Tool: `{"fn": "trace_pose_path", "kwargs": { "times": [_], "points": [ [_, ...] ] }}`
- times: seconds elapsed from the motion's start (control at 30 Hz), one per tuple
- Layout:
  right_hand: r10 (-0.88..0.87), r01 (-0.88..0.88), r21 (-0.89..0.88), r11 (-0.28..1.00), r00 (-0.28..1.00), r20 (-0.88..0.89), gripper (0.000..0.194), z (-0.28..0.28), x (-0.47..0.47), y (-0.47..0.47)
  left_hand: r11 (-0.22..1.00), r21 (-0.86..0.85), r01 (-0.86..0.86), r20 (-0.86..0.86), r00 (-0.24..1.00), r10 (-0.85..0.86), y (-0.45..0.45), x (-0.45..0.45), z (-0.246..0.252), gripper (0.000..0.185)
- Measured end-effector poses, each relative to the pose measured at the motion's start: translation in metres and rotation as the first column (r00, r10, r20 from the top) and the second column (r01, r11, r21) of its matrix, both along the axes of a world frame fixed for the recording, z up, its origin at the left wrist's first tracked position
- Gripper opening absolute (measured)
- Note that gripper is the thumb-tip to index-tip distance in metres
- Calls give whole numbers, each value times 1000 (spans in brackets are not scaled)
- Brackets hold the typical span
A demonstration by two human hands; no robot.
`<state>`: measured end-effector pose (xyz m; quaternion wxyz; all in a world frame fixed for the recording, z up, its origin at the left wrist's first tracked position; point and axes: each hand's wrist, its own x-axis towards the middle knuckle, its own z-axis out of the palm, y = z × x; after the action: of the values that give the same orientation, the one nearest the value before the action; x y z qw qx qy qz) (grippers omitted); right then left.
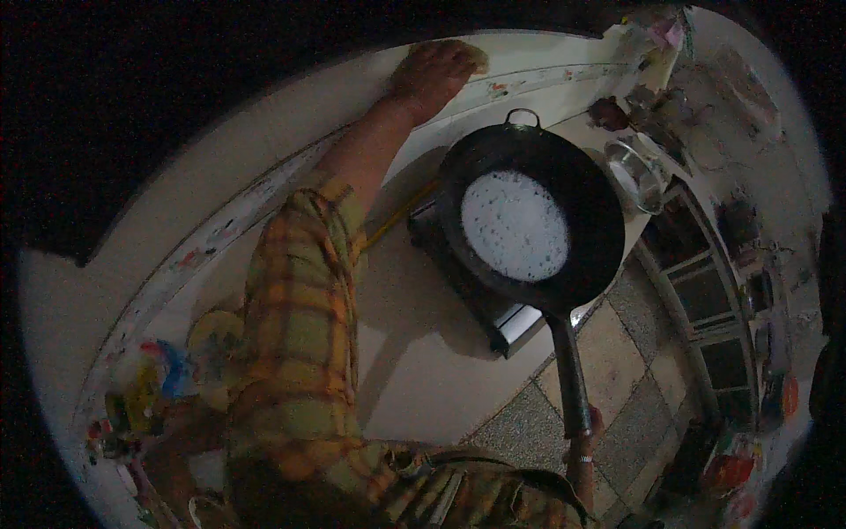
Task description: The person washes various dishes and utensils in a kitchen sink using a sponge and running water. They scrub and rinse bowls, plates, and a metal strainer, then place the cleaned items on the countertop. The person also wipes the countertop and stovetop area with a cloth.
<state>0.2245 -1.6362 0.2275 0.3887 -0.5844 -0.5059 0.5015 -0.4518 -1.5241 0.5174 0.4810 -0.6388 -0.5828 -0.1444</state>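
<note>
A dark wok point(598, 218) with a long handle point(570, 377) and a small loop holds bubbly white liquid point(515, 225). It sits on a dark portable stove with a metallic edge point(519, 327). My left hand point(436, 73) reaches past the wok to the pale wall, fingers curled on a small yellowish thing point(481, 59), possibly a sponge or cloth. My right hand point(595, 423), with a band at the wrist, is at the handle's end and partly hidden behind it; whether it grips the handle is unclear.
The stove stands on a pale counter point(429, 390). A glass or metal bowl point(636, 173) is right of the wok. Blurred colourful items point(155, 370) lie at the left. Patterned floor tiles point(615, 357) and dark open shelves point(700, 297) appear at the right.
</note>
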Motion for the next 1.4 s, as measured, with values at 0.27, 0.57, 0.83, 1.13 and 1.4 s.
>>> {"fn": "trace_pose_path", "kwargs": {
  "times": [0.27, 0.57, 0.83, 1.13, 1.4],
  "points": [
    [-29, -67, 200, 977, 896, 444, 19, 47, 3, -31, 958, -185, 221, 165, 968, -192, 74, -19, -97, 27],
    [-89, 21, 133, 991, 845, 527, 20, 40, 36, -51, 852, -437, 289, 306, 938, -162, 64, -30, -135, 33],
    [-102, 64, 93, 994, 858, 503, 21, 37, 48, -52, 839, -496, 225, 490, 870, 56, -23, -46, -201, 30],
    [16, -30, 24, 999, 894, 447, 22, 32, 57, -43, 617, -786, -43, 289, 857, 427, -181, -1, -192, 23],
    [172, -228, 43, 973, 831, 529, 25, 15, 32, -14, 952, -277, -131, 117, 979, 168, -236, 10, -118, 28]
  ]
}}
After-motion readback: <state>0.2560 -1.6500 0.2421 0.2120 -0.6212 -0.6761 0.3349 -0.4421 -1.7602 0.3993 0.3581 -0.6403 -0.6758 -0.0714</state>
